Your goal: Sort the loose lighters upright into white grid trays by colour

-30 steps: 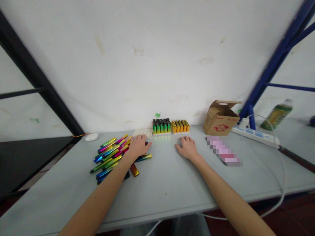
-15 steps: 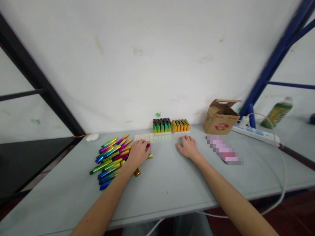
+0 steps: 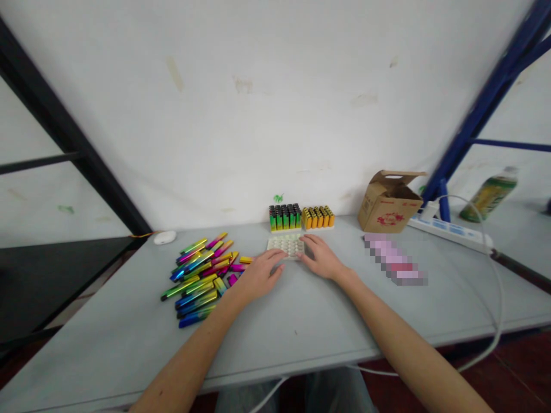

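Note:
A white tray with rows of round holes (image 3: 286, 245) lies on the table between my hands. My left hand (image 3: 263, 275) rests at its near left corner, fingers stretched out and touching the edge, thumb apart. On the opposite side, my right hand (image 3: 321, 258) has its fingers spread along the right edge, with the thumb near the front corner. Left of my left hand lies a loose heap of shiny multicoloured lighter-like tubes (image 3: 198, 281); my forearm hides some of them. Behind the tray stand a block of green, black-topped lighters (image 3: 284, 218) and a block of yellow ones (image 3: 318, 218).
A cardboard box (image 3: 390, 206) with an open flap stands at the back right. In front of it lies a blurred pink item (image 3: 394, 261). A power strip (image 3: 451, 234), a white cable (image 3: 499, 298) and a bottle (image 3: 488, 195) are farther right. A white device (image 3: 165, 237) sits back left.
The white tray has moved right, to the space in front of the upright blocks. My left hand has shifted right with it, and my right hand has come left to its edge.

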Action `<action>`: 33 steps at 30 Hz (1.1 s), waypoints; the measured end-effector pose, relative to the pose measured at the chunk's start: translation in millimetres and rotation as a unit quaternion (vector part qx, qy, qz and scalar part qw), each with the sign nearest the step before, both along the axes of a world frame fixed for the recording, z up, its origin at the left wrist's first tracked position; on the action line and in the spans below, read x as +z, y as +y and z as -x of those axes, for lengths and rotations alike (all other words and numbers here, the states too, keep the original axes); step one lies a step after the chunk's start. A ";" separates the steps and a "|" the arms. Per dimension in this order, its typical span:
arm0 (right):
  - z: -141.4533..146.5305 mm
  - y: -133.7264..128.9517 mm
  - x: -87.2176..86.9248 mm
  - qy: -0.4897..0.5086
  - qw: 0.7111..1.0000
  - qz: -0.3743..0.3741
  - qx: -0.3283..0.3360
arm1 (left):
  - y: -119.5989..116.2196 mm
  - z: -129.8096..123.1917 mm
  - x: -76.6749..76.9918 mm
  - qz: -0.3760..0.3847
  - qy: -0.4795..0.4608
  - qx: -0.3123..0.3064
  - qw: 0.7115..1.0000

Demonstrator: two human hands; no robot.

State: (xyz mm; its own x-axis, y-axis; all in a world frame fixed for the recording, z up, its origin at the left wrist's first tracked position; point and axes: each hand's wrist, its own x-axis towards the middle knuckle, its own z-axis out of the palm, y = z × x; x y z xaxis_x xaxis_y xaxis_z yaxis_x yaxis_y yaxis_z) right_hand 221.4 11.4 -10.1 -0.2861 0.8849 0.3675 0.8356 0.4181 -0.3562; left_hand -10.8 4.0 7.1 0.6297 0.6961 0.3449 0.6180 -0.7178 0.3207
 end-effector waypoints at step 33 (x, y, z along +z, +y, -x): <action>19.1 -5.9 1.8 0.225 0.969 -0.036 0.097 | 12.0 21.4 12.8 0.157 -0.287 0.062 0.943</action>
State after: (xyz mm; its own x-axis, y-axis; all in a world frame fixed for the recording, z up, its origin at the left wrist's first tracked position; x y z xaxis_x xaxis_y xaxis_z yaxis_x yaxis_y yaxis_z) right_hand 202.3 5.5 -8.3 -0.2402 0.7980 0.5528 0.5059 0.5889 -0.6303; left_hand -32.2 16.0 19.9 0.3092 0.8769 0.3681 0.3517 -0.4651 0.8124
